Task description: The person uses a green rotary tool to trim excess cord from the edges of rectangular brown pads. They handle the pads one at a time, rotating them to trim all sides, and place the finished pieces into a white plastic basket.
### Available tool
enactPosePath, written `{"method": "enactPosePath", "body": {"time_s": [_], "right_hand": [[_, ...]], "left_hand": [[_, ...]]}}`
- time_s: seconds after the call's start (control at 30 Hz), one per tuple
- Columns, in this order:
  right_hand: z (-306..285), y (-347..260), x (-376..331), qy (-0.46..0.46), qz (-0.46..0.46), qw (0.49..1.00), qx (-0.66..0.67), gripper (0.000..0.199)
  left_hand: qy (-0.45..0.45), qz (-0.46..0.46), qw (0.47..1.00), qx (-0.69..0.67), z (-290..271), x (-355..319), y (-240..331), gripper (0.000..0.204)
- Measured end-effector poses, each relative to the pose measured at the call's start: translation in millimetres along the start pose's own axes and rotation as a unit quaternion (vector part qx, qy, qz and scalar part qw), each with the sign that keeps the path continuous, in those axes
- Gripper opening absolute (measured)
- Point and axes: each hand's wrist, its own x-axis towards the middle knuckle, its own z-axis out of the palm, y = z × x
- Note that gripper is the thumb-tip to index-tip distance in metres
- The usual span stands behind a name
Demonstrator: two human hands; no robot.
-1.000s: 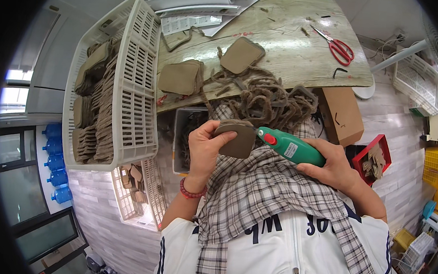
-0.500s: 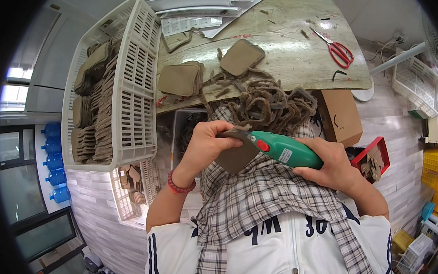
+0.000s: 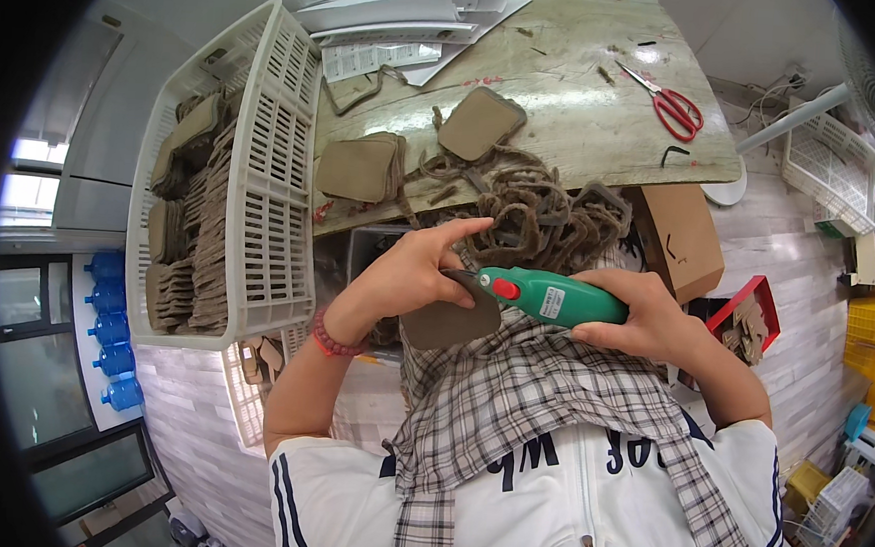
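My right hand (image 3: 638, 311) is wrapped round green cordless electric scissors (image 3: 568, 299) with a red button, its tip pointing left. That tip meets the upper edge of a brown pad (image 3: 451, 325) with rounded corners, held above my lap. My left hand (image 3: 404, 275) pinches the pad near that edge, its index finger stretched out towards the table; part of the grip is hidden behind the thumb. Just beyond lies a tangled heap of fuzzy brown trimmings (image 3: 531, 214), hanging over the table edge. A single pad (image 3: 480, 123) and a pad stack (image 3: 359, 166) rest behind it.
A white slatted crate (image 3: 281, 179) full of brown pads stands left. Red-handled scissors (image 3: 676, 110) and papers (image 3: 393, 20) lie on the wooden table (image 3: 580, 72). A cardboard box (image 3: 682, 238) and a red bin (image 3: 750, 318) stand to the right.
The electric scissors and the pad have shifted slightly left. My left index finger has stretched out away from the pad, and more of the pad shows below the hand.
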Motion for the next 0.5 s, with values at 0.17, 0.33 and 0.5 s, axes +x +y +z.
{"method": "enactPosePath", "body": {"time_s": [0.17, 0.33, 0.5], "right_hand": [[4, 15, -7, 0.076, 0.031, 0.996, 0.036, 0.049], [3, 23, -20, 0.142, 0.097, 0.979, 0.111, 0.041], [2, 34, -28, 0.175, 0.122, 0.967, 0.142, 0.040]], "left_hand": [[0.213, 0.048, 0.939, -0.265, -32, 13, -57, 0.049], [0.535, 0.134, 0.764, -0.334, -104, 37, -121, 0.037], [0.660, 0.087, 0.746, 0.002, -124, 60, -142, 0.054]]}}
